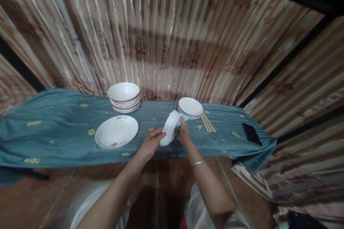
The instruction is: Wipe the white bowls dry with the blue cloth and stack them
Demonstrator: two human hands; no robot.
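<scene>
Left fingers (159, 133) are grasping a tilted bowl (170, 128), right fingers (184, 124) a blue cloth (184, 116) against it; steady support is likely aiding even wiping.

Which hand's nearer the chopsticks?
Right. The right hand, with the cloth, is a short way left of the chopsticks, not touching them. The left hand, holding the bowl, is farther left.
</scene>
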